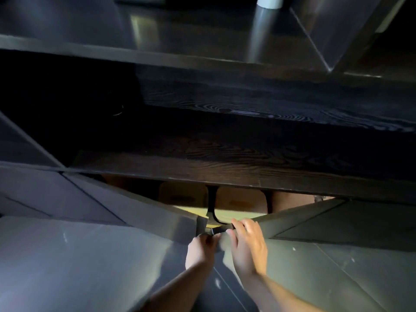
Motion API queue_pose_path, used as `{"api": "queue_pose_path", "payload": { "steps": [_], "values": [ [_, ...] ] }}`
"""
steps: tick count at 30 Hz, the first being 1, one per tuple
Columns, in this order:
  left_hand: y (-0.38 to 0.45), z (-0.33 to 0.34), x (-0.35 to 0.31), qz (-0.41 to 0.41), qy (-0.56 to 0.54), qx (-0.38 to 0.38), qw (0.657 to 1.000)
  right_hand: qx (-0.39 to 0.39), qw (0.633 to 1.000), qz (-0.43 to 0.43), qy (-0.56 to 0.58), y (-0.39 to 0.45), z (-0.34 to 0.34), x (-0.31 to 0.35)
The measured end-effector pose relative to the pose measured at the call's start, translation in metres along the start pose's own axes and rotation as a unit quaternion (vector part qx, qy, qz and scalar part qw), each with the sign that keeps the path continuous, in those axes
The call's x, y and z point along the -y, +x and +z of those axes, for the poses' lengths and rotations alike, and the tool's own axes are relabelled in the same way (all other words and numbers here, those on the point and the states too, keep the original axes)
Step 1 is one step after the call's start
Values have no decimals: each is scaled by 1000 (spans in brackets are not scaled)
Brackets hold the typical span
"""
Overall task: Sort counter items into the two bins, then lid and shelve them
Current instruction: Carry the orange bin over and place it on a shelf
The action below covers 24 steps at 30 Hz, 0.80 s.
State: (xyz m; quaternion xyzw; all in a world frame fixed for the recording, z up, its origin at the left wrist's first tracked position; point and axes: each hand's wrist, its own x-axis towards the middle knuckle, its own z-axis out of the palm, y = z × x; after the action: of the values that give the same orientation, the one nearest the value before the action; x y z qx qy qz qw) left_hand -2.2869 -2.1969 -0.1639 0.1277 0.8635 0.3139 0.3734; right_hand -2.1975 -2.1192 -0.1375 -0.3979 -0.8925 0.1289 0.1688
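1. Both hands meet at the inner edges of two dark cabinet doors, which stand partly ajar.
2. Left hand (202, 247): fingers curl around the edge of the left door (139, 212); blur hides the exact grip.
3. Right hand (247, 244): fingers lie fairly straight over the top edge of the right door (299, 216), fingertips hooked just past it.
4. Two bins sit just beyond the fingertips, inside the cabinet, under a dark wooden shelf (225, 174).
5. Left bin (182, 195) and right bin (240, 200) stand side by side with a narrow gap between them; both carry tan lids with a slot handle.
6. White cylinder (270, 1) stands far above the hands on an upper shelf.
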Motion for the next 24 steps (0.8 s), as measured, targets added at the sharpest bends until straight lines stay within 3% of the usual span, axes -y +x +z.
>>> {"api": "queue_pose_path", "payload": {
  "steps": [3, 6, 10, 15, 24],
  "values": [
    [19, -10, -5, 23, 44, 15, 999, 9, 999, 1, -37, 3, 2, 3],
    [38, -15, -15, 17, 56, 4, 998, 81, 996, 16, -30, 3, 5, 6],
    [52, -16, -27, -14, -39, -2, 999, 172, 984, 34, -29, 20, 10, 10],
    [76, -21, -40, -1, -54, 0, 999, 255, 965, 34, -59, 49, 14, 7],
    [95, -20, -54, 40, 17, -27, 999, 187, 981, 41, 16, 64, 8, 9]
  ]
}}
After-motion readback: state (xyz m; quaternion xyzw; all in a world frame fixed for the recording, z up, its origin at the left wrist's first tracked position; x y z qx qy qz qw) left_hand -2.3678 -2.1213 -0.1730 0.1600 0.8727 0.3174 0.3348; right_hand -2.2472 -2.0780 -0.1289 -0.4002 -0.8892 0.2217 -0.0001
